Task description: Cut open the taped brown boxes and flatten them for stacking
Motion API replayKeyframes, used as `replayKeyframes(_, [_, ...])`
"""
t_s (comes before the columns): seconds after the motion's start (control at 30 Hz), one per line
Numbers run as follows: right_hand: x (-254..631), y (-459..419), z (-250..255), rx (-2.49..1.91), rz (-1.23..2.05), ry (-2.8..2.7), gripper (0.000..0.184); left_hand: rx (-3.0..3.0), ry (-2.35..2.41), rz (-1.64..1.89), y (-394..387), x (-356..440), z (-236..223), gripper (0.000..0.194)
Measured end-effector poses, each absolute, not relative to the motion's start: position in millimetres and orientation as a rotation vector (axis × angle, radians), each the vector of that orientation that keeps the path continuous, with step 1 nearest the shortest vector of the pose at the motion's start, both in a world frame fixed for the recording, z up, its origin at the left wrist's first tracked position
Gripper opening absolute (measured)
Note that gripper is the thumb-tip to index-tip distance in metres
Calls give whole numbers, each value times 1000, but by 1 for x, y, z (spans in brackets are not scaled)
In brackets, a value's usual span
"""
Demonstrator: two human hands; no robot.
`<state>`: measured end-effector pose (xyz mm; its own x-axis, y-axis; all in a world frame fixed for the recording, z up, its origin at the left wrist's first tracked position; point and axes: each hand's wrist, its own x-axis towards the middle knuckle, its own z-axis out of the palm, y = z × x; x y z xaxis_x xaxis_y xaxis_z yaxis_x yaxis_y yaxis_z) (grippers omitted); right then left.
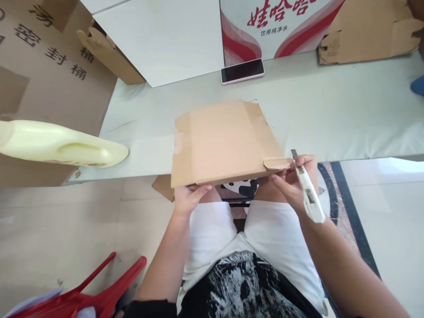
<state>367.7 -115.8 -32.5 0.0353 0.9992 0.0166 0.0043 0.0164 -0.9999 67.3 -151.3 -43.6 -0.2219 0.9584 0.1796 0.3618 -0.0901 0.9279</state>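
Note:
A folded piece of brown cardboard (pixel 228 137) lies partly on the table, its near edge sticking out over my lap. My left hand (pixel 188 198) is closed on the near left corner, thumb showing at the edge and the other fingers hidden beneath. In my right hand (pixel 291 187) is a white utility knife (pixel 309 194), its metal blade out and pointing away from me. The fingers of that same hand also touch the cardboard's near right corner, beside a small raised flap (pixel 276 164).
A phone (pixel 242 71) lies in front of a white and red carton (pixel 278 31). Large cardboard boxes (pixel 49 88) stand at the left, near a pale yellow bottle (pixel 62 143). Flattened cardboard (pixel 367 35) rests at the back right. A red plastic chair (pixel 99 300) is at lower left.

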Motion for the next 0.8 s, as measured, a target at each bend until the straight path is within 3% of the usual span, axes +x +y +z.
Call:
replayKeyframes(0.17, [369,-114,-26,-1110,1266,-1115,68,1385,1705,1416,-152,75,-34,66])
replayKeyframes(0.47, [372,-107,-28,-1154,1307,-991,64,2007,1596,1071,-168,58,-20,19])
replayKeyframes(0.57, [366,-105,-24,-1248,1431,-857,55,1989,1334,973,-178,53,-16,24])
replayKeyframes(0.7, [361,-107,-20,-1246,1534,-794,52,1658,1179,888,-188,39,-15,55])
replayKeyframes(0.8, [363,-115,-17,-1181,1645,-812,52,1606,1239,871,-182,26,-13,46])
